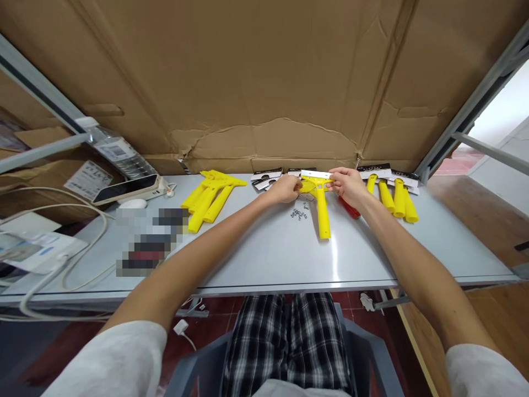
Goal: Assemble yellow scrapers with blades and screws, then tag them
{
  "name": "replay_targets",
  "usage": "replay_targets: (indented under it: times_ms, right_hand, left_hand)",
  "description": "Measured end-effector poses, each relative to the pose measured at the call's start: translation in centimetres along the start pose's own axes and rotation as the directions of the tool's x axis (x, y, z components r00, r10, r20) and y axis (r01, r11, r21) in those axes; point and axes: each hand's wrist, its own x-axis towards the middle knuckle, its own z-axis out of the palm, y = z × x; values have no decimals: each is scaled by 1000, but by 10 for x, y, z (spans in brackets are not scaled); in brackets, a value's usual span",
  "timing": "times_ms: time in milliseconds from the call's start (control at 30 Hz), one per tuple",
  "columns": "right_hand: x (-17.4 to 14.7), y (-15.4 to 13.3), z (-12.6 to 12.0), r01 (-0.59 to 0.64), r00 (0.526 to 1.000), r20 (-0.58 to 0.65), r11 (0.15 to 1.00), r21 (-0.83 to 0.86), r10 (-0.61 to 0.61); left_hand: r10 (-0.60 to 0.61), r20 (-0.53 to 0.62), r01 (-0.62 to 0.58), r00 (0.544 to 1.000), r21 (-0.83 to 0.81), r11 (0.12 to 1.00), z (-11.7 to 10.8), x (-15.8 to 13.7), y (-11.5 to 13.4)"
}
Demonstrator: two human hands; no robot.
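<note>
A yellow scraper (323, 215) with a white strip (316, 174) across its head stands in front of me, its handle pointing toward me. My right hand (347, 186) is closed on the right end of that head. On the opposite side, my left hand (285, 189) has its fingers pinched at the head's left edge; the fingertips are partly hidden. Small dark screws (298, 214) lie loose on the table just left of the handle. Under my right wrist shows a red-handled tool (349, 208), mostly covered.
Several yellow scraper handles (212, 196) are piled at left. More scrapers with white-and-black heads (399, 197) lie at right. Packaged blades (264, 179) rest at the back of the grey table (264, 264). A bottle (124, 156), a phone (126, 189) and cables occupy the left end. Cardboard walls the back.
</note>
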Motion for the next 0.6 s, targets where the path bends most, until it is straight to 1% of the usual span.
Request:
replay_targets:
  times_ms: [100,200,333,400,467,533,567,600]
  right_hand:
    - [-3,-1,2,-6,1000,1,1000,1,6]
    - [-5,-1,3,-11,1000,-1,1000,-6,11]
    - [-6,-1,3,-10,1000,4,1000,-8,10]
    - [-6,-1,4,-13,1000,5,1000,-10,13]
    - [-6,-1,3,-14,1000,7,1000,-8,14]
    - [-4,-1,2,-7,1000,12,1000,-1,7]
    - [-4,-1,2,-2,1000,14,1000,4,2]
    - [-3,-1,1,3,1000,15,1000,9,-3]
  left_hand:
    - [17,28,-19,999,72,997,-3,1,-2]
    - [6,15,-7,1000,108,994,0,3,-1]
    - [-31,-11,32,999,96,995,3,7,-1]
    - [-39,-29,42,999,76,996,1,7,-1]
    - [-39,-46,41,998,56,998,-8,0,-1]
    - [-40,-68,43,997,43,998,-21,-13,-3]
    - [-44,-103,48,994,38,998,-29,-22,-4]
    - [-49,-190,55,981,25,998,-38,-32,-5]
